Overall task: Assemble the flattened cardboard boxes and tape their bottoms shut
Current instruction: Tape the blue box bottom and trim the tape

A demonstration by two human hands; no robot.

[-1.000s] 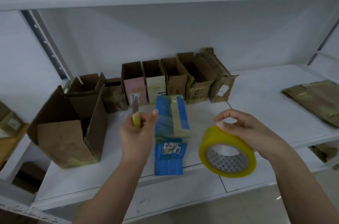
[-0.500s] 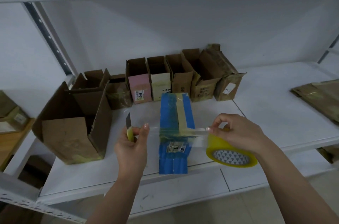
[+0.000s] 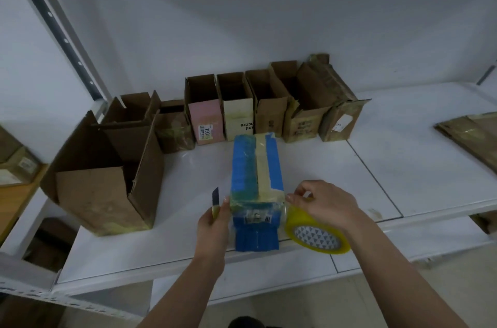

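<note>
Both hands (image 3: 215, 220) (image 3: 326, 204) lowered one tape strip onto one blue box (image 3: 255, 174).

This is a storeroom or packing area with white metal shelving (image 3: 403, 166) against a plain wall. Beyond the hands, a row of open cardboard boxes (image 3: 269, 110) lines the back of the shelf. Flattened cartons (image 3: 473, 136) lie stacked well to the right, and a perforated steel upright (image 3: 61, 34) rises at far left.

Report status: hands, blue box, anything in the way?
Left hand grips a cutter beside the blue box. Right hand holds the tape roll. Tape across box. Nothing blocking.
</note>
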